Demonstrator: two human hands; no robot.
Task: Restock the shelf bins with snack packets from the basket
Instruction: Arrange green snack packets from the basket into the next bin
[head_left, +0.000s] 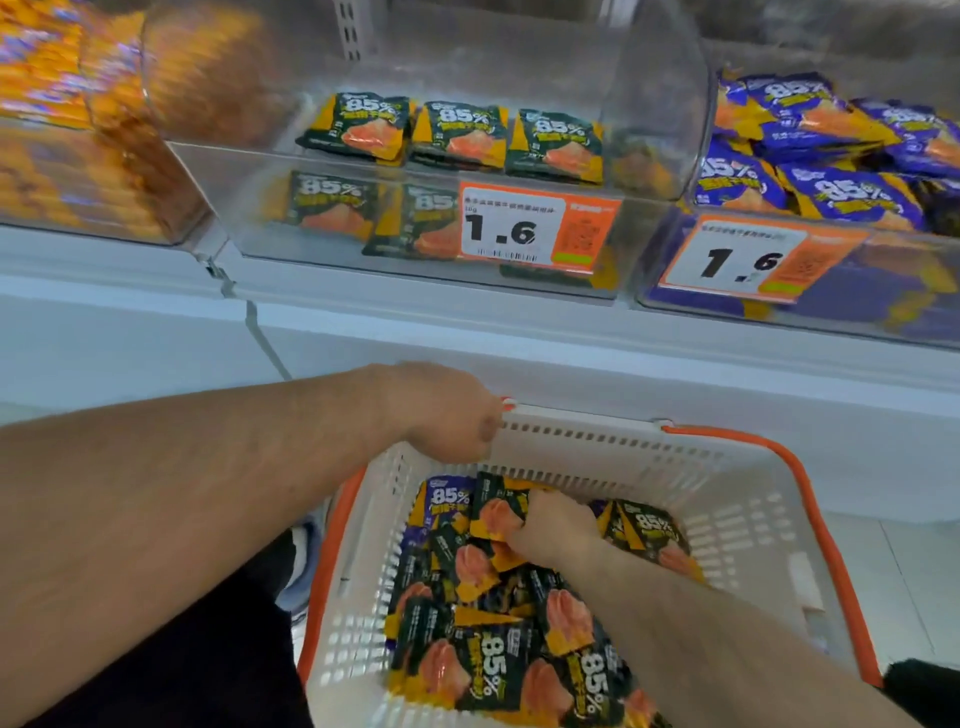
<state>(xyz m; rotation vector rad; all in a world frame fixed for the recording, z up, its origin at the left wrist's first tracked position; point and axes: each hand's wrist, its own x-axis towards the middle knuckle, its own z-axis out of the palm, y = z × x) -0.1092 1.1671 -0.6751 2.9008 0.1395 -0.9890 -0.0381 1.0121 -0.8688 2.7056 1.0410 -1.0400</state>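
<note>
Glossy foil, the dark green snack packets (498, 613) heaped in my white basket (737, 525) look light, crinkly and slippery, so my right hand (553, 527) bunches several by their flat edges while my left hand (447, 410) grips the basket's rim.

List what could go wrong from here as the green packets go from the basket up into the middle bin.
1. The right hand grips a bunch of green packets; a loose one could drop on the lift.
2. A purple packet lies beside the grab and could end up in the green bin.
3. The left hand holds only the basket rim, so it could tip.
</note>
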